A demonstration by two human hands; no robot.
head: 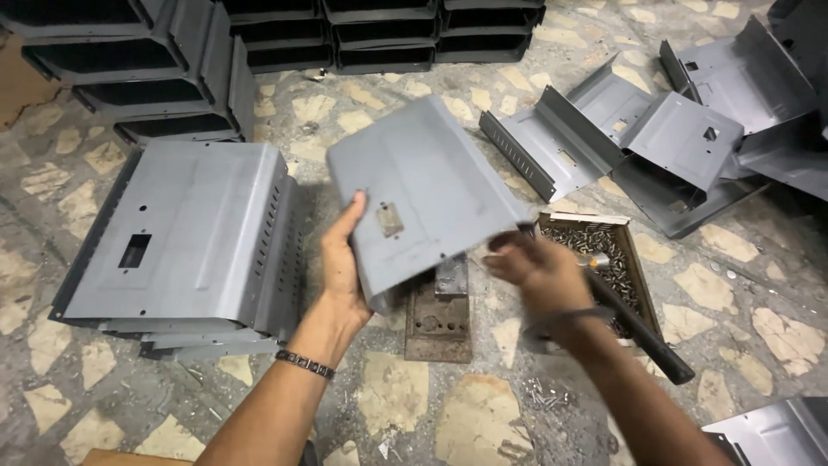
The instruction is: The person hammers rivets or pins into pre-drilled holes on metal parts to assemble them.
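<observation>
My left hand (345, 263) grips the left edge of a grey bent sheet-metal panel (423, 190) and holds it tilted in the air above a rusty metal block (437, 315) on the floor. My right hand (539, 267) touches the panel's lower right edge; it is blurred, so its hold is unclear. A dark-handled hammer (642, 328) lies under my right forearm, pointing toward a box of screws (595, 250).
A pile of similar grey panels (185, 237) lies to the left. More bent panels (655, 142) are scattered at the right. Dark stacked housings (259, 43) line the back. Loose screws (548, 399) lie on the stone floor, and another panel (772, 436) sits at bottom right.
</observation>
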